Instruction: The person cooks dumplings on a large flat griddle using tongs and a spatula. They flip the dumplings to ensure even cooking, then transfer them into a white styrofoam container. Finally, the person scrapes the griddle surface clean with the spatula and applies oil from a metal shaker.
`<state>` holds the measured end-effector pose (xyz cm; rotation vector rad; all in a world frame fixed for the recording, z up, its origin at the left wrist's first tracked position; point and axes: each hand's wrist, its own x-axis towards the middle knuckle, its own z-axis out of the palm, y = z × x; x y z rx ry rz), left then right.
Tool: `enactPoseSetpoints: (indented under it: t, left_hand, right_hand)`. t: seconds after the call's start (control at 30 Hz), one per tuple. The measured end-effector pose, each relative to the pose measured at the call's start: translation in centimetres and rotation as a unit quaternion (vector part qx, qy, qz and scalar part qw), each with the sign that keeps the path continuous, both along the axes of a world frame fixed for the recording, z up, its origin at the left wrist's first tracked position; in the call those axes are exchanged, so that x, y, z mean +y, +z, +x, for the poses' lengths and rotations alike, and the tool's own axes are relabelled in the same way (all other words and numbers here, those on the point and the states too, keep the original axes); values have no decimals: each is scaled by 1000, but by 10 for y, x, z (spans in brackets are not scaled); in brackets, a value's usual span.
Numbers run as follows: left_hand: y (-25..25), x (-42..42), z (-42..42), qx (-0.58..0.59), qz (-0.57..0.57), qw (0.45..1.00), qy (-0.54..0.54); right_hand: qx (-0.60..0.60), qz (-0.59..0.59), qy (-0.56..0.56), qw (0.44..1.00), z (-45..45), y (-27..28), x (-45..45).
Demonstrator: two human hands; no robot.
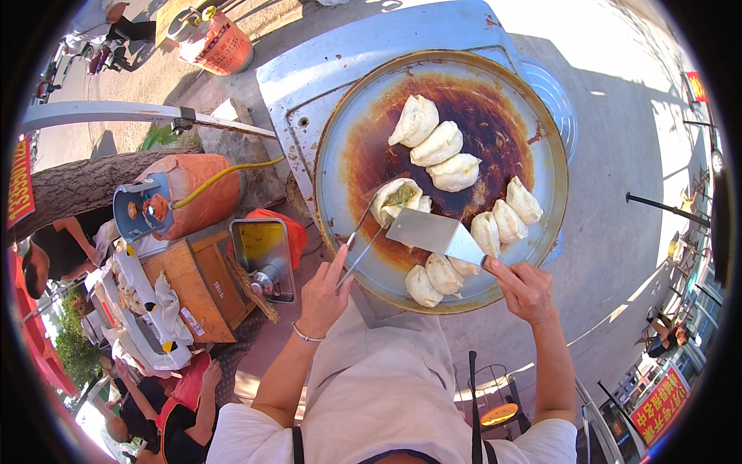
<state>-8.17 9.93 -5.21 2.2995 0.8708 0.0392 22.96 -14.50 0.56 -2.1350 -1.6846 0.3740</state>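
A large round flat griddle pan point(510, 98), browned at its centre, lies before me with several pale stuffed dough buns on it. My left hand point(324, 298) holds metal tongs point(362, 258), their arms spread around a bun with green filling point(400, 197) showing. My right hand point(524, 290) grips the handle of a wide metal spatula point(423, 232). Its blade hovers over or rests by that bun; contact cannot be told. Three buns point(437, 144) sit in a row at the far side, more buns point(510, 219) at the right, and others point(443, 272) near me, partly under the spatula.
Left of the pan are a gas cylinder point(197, 197) with a yellow hose point(232, 169), a metal tray point(290, 278) of yellow liquid, and a wooden cabinet point(191, 290). Two people work at the far left. Another gas cylinder point(223, 46) stands beyond the metal stove top point(301, 75).
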Motion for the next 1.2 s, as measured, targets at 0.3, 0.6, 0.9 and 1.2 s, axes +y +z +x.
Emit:
enactPoseSetpoints:
  t: [0.3,0.6,0.9,1.2]
  left_hand:
    - [0,-1,-1,8,7,1000,-2]
    - [2,-3,-2,6,-21,1000,5]
    - [3,-3,-2,6,-10,1000,1]
    - [4,-3,-3,-5,-13,1000,5]
  right_hand:
    - [-5,-2,-5,1000,-2,7,-6]
    - [-31,13,-11,999,-6,9,-6]
    - [-37,12,-14,999,-11,12,-9]
    - [-26,19,-34,999,-20,11,-8]
